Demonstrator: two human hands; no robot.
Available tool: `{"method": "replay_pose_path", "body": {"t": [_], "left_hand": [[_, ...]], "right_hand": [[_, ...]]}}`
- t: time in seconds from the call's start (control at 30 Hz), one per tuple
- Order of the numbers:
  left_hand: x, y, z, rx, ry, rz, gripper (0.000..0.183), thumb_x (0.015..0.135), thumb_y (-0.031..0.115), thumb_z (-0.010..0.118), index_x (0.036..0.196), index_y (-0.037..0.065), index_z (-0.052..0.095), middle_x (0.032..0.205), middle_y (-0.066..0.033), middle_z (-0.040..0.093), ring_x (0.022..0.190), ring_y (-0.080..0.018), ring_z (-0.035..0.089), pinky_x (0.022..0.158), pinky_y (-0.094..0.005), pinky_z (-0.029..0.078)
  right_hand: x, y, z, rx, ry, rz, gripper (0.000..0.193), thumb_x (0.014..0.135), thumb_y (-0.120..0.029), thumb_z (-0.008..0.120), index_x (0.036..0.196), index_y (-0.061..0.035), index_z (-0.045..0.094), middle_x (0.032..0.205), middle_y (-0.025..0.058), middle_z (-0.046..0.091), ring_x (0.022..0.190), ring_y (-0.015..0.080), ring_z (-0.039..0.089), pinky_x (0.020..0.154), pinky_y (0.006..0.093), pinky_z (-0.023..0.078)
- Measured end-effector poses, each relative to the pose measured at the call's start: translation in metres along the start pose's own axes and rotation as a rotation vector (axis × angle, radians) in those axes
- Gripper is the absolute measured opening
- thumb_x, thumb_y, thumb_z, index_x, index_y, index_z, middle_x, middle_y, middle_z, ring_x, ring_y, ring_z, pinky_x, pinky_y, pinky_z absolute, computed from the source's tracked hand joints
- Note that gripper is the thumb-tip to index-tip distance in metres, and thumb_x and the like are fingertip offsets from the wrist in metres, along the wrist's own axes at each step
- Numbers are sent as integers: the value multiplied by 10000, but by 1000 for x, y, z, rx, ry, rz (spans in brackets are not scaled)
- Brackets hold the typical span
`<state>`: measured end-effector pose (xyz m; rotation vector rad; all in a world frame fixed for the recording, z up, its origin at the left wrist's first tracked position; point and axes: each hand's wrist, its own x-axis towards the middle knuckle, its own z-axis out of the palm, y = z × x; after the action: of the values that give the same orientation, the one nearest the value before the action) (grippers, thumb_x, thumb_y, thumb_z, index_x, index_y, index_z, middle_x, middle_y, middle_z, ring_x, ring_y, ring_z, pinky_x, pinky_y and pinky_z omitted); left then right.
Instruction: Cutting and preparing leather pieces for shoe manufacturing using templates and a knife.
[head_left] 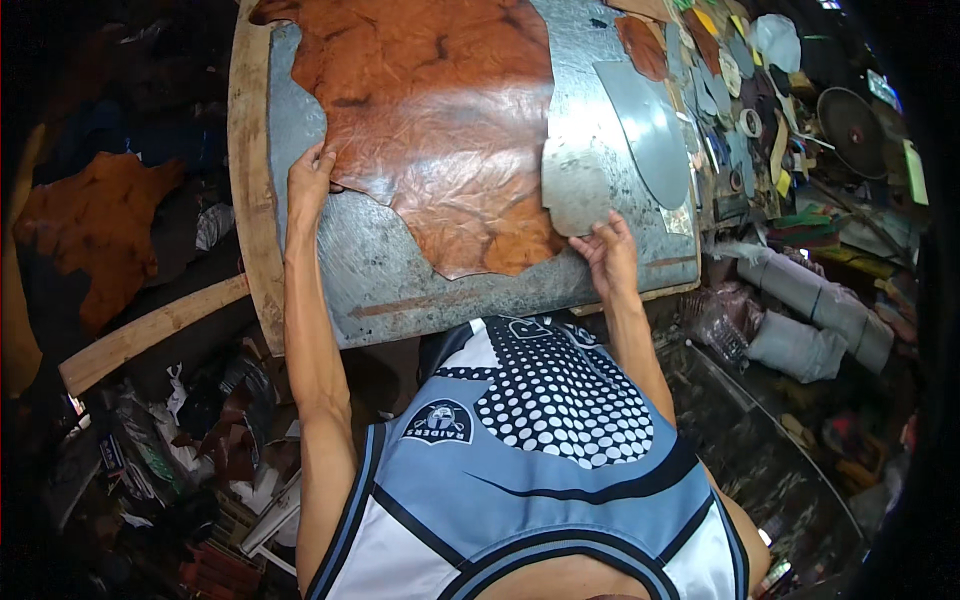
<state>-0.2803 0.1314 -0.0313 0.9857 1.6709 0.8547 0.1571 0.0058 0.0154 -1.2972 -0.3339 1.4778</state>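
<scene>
A large brown leather hide (430, 120) with dark streaks and wrinkles lies over the metal-topped table (400, 305). At its left edge, my left hand (312, 178) pinches the leather between thumb and fingers. My right hand (610, 255) grips the lower end of a grey, rounded flat template (577, 190), which lies along the hide's right edge. A second, longer grey template (645, 130) rests on the metal just to the right of it.
A wooden strip (250, 180) edges the table's left side. Scraps, tape rolls (750, 122) and patterns crowd the right. Another brown hide (95, 230) hangs or lies at far left, and wrapped rolls (815, 300) lie at right.
</scene>
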Motion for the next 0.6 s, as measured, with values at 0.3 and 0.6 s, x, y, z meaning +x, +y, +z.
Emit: {"method": "replay_pose_path", "body": {"t": [0.3,0.6], "left_hand": [[-45,-4,32,-8,-83,4,395,940,196,612,1228,-67,548,872,-124,678,641,-122,621,501,-240,524],[-67,23,31,-540,-143,-266,255,930,139,623,1135,3,559,958,-82,662,725,-137,645,613,-250,558]], "right_hand": [[-7,-34,-67,11,196,-122,450,888,-52,588,1302,-46,412,1108,119,625,966,266,653,811,441,550],[-11,-23,-80,-39,210,-50,392,905,-62,580,1268,-48,430,1023,91,646,829,187,671,712,344,582]]}}
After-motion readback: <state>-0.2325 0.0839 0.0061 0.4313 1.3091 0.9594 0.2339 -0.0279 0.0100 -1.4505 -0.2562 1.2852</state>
